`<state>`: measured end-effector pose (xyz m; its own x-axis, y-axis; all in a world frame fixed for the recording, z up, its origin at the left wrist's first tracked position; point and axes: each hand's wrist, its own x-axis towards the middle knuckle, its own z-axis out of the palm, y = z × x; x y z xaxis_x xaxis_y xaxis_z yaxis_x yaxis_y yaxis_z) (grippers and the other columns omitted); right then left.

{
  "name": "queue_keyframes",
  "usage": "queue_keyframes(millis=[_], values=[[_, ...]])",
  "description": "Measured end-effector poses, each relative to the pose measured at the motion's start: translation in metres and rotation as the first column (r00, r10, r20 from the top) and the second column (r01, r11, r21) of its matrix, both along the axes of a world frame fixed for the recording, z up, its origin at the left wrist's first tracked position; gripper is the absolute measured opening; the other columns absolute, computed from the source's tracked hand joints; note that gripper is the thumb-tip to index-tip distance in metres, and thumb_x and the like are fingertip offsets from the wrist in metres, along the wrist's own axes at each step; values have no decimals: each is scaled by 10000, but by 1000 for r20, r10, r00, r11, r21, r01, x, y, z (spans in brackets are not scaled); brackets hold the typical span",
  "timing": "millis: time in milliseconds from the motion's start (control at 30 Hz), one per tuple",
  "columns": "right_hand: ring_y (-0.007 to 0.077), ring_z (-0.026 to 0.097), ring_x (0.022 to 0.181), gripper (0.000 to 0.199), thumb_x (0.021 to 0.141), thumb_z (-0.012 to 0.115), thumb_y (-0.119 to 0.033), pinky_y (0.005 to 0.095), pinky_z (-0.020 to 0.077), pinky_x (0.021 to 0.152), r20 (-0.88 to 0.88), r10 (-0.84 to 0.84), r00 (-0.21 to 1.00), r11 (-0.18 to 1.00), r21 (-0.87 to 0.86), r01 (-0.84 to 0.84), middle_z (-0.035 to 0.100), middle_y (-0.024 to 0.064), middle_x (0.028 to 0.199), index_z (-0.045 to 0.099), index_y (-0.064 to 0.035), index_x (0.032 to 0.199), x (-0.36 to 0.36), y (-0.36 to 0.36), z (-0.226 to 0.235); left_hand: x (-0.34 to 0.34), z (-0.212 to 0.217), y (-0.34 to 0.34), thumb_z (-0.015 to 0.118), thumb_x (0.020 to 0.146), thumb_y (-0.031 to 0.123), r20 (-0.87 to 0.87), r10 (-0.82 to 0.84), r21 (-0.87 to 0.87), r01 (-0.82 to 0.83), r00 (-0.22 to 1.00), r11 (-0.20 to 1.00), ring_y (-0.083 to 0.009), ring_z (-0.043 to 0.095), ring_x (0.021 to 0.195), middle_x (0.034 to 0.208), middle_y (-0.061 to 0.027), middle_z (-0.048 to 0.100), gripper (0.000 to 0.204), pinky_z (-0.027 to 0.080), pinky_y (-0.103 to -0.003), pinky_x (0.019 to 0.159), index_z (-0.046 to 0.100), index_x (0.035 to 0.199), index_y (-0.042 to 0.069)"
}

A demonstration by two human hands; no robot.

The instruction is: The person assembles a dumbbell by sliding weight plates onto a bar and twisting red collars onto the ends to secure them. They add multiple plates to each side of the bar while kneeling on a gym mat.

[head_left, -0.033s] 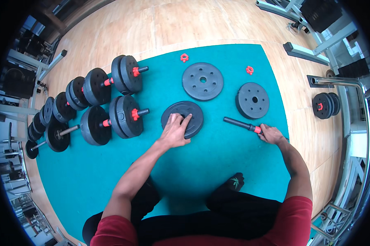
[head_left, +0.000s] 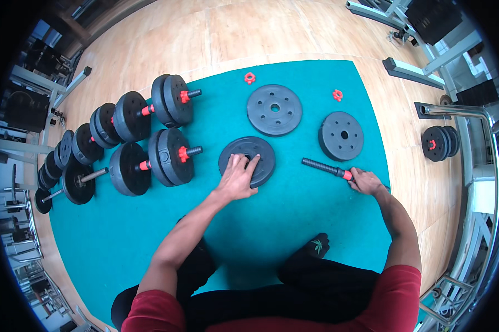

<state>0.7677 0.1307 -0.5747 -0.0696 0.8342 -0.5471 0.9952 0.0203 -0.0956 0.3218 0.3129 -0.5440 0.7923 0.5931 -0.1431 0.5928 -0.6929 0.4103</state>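
Note:
My left hand (head_left: pixel 239 177) rests on a black weight plate (head_left: pixel 265 160) lying on the green mat, its fingers around the centre hole and the rest of the hand at the near rim. In my right hand (head_left: pixel 367 181) is a dumbbell bar (head_left: pixel 321 166) with a threaded end and a red collar; the fist hides its other end. The bar points left, towards that plate. Farther off lie a larger weight plate (head_left: pixel 274 123) with a ring of holes and, to the right, a smaller weight plate (head_left: pixel 341 149). Two red star-shaped nuts, a left one (head_left: pixel 250 78) and a right one (head_left: pixel 337 96), lie beyond them.
Assembled dumbbells (head_left: pixel 178 157) stand in rows along the left of the green mat (head_left: pixel 294 213). A barbell with a metal sleeve (head_left: pixel 94 175) lies beside them. Another dumbbell (head_left: pixel 439 142) sits on the wooden floor at right, near a chrome-framed machine (head_left: pixel 476 112). My socked foot (head_left: pixel 317 245) is in front.

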Motion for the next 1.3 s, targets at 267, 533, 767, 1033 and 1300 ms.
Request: queue_keyframes(millis=[267,533,767,1033,1300], values=[[370,630,930,399,924,544,-369,476,516,749,15,26,1000,998,52,-27,594,178,1063,421,-61,1145,-8,21,4,-12,-34,-15,814,671,365,-73,-106,191,118,992,975,-399,299,1356,1414,-222,355,995,188,-634,1117,305,1471,66],[309,629,933,393,902,581,-385,444,526,726,32,65,997,980,188,-70,589,148,1020,470,-70,1109,-18,21,-4,-16,-18,46,750,767,364,1,-160,98,159,987,982,-379,258,1393,1456,-180,320,799,176,-580,1155,378,1433,130],[330,667,770,457,901,571,-474,439,518,592,-28,-96,995,966,238,100,615,140,898,477,-62,1076,-36,25,0,93,-10,86,746,781,373,38,-81,139,75,996,987,-333,291,1391,1467,-113,352,828,205,-586,1147,348,1442,73],[310,663,762,520,901,538,-547,433,512,579,4,-63,998,958,282,59,615,139,905,472,-65,1084,-13,21,-12,160,-26,98,819,679,457,-239,53,229,3,970,973,-328,309,1388,1482,-157,289,1052,244,-606,1122,265,1496,95],[339,651,768,431,925,542,-483,471,509,596,-127,-117,985,912,379,157,607,141,905,475,-72,1037,-18,7,-29,149,-37,86,702,726,599,-82,52,487,-6,995,874,-322,380,1312,1248,-181,486,948,202,-711,1062,331,1483,165]])
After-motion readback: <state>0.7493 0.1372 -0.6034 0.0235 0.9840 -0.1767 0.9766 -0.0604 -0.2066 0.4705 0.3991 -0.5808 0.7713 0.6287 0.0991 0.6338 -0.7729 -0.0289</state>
